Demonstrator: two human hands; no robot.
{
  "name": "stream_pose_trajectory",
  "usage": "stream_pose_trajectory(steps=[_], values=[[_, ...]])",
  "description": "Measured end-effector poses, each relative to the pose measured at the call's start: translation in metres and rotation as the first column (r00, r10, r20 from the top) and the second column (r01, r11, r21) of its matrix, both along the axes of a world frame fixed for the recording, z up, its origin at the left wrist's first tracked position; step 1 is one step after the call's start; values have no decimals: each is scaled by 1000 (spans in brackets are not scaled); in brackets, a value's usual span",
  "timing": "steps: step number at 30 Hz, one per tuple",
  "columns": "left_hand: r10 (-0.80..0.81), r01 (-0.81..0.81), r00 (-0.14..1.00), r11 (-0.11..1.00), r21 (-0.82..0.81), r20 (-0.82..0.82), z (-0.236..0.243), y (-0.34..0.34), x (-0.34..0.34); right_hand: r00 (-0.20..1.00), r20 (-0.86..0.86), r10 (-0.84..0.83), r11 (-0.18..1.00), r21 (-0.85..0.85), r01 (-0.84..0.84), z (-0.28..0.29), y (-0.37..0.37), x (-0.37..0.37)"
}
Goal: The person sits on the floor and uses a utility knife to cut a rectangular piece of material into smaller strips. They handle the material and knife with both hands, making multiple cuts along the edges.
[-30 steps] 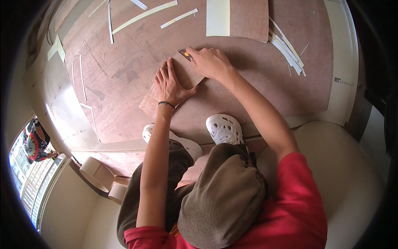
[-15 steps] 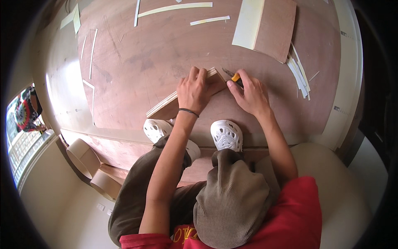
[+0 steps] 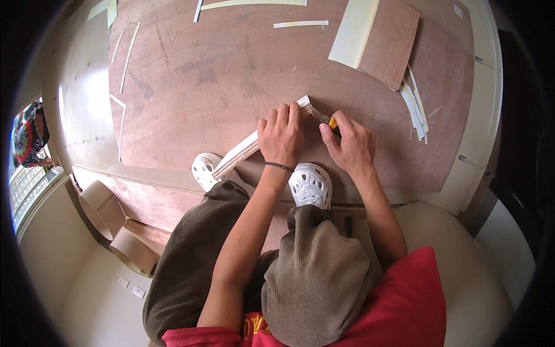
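Note:
My left hand (image 3: 281, 136) is closed over the top of a narrow plywood board (image 3: 236, 153), which stands tilted on its edge and slants from my left shoe up to the right. A white strip runs along its upper edge, and layered plies show beside it. In my right hand (image 3: 351, 141) is a utility knife (image 3: 333, 122) with a yellow and dark handle, pinched between thumb and fingers. Its blade points up and left, at or very near the board's far right end; whether it touches I cannot tell.
A reddish-brown wooden worktop (image 3: 219, 75) lies under my hands and white clogs (image 3: 311, 184). Far right are a larger board (image 3: 390, 43) and a bundle of pale strips (image 3: 414, 110). More strips (image 3: 300, 24) lie about. Beige rolls (image 3: 103, 209) sit lower left; another person (image 3: 26, 136) is beyond.
The board has been turned, so its white edge faces up and its brown face is mostly hidden. My left hand has moved right, nearer its end. The knife remains in my right hand.

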State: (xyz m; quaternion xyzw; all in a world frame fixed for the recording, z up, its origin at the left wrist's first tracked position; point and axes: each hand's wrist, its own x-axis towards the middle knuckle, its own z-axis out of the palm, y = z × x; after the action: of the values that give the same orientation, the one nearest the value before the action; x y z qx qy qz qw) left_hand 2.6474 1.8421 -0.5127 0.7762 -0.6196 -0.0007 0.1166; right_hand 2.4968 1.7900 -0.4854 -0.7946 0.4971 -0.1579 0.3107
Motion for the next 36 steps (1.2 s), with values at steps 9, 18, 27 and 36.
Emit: stream_pose_trajectory(steps=[9, 18, 27, 36], values=[[1, 0, 999, 1000, -15, 49, -3, 2, -6, 995, -99, 19, 1000, 4, -19, -8, -1, -4], [-3, 4, 999, 1000, -21, 42, -4, 3, -7, 1000, -4, -12, 995, 101, 13, -10, 4, -6], [-22, 22, 1000, 999, 27, -11, -1, 1, -2, 999, 34, -9, 990, 141, 4, -38, 3, -8], [-3, 2, 1000, 997, 71, 7, -3, 3, -2, 997, 52, -64, 983, 176, 54, -26, 10, -5]])
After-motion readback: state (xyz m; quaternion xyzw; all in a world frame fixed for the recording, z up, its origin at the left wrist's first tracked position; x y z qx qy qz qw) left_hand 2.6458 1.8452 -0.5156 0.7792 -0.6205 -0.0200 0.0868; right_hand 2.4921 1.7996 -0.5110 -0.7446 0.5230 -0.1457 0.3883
